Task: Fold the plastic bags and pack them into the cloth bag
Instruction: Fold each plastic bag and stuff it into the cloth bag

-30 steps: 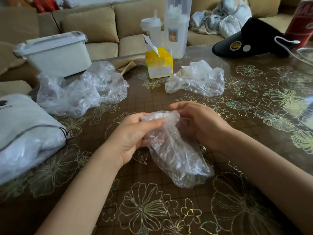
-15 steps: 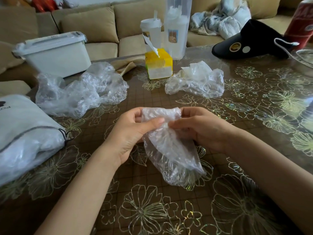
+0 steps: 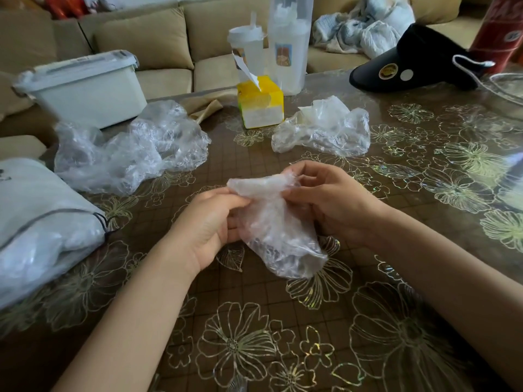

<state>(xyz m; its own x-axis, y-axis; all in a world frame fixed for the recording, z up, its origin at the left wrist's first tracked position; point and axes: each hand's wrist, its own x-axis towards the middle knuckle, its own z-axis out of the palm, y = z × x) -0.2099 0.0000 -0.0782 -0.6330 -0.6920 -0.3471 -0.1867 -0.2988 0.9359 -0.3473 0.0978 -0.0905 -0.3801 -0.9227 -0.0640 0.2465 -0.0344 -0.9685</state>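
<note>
Above the middle of the table I hold a crumpled clear plastic bag by its top edge, and its lower part hangs down to the tabletop. My left hand pinches the left end of that edge. My right hand pinches the right end. A pile of clear plastic bags lies at the left, and another clear bag lies behind my hands. The white cloth bag, with a dark drawstring and plastic showing inside, lies at the left edge.
A yellow tissue box, a white lidded bin, tall clear containers, a black visor cap and a red can stand along the far side of the flower-patterned table. A beige sofa runs behind.
Both hands have shifted slightly along the bag's top edge and pulled it taut between them; the hanging part has swung a little. Nothing else has moved.
</note>
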